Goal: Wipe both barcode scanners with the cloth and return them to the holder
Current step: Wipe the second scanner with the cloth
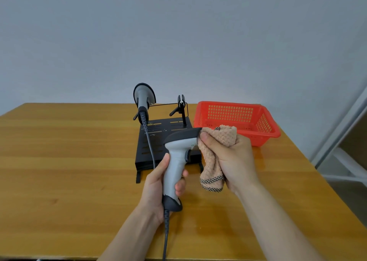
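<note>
My left hand grips the handle of a grey barcode scanner held upright above the table, its dark head pointing right. My right hand holds a bunched peach cloth and presses it against the front of that scanner's head, thumb on top. A second grey scanner sits in the left cradle of the black holder behind. The holder's right cradle holds nothing.
A red plastic basket stands at the back right, next to the holder. The cables of both scanners trail over the wooden table; one hangs off the near edge. The table's right edge borders a white frame.
</note>
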